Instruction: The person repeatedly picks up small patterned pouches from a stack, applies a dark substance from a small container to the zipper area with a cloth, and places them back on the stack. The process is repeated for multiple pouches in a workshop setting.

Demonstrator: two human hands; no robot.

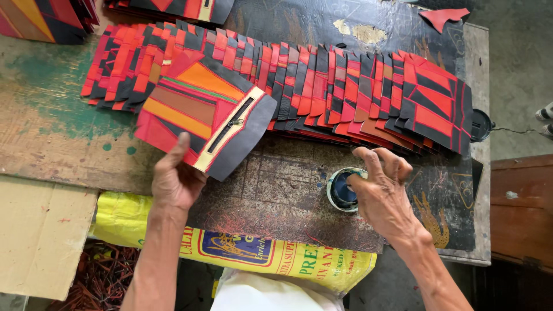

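My left hand [174, 178] grips the near edge of a patchwork leather panel [201, 109] in red, orange, brown and black, with a short black zipper set in a cream strip. The panel lies tilted on the worn wooden table [46, 132]. My right hand [381, 187] rests over a small round tin [340, 193] holding dark blue-black liquid, fingertips at its rim. A long overlapping row of red-and-black patchwork pieces [345, 86] is fanned across the table behind both hands.
A dark sheet [288, 196] covers the table's middle. A yellow printed sack [271, 253] hangs off the near edge, beside cardboard [40, 236]. More stacked pieces [46, 17] sit at the far left. A brown wooden cabinet [521, 213] stands right.
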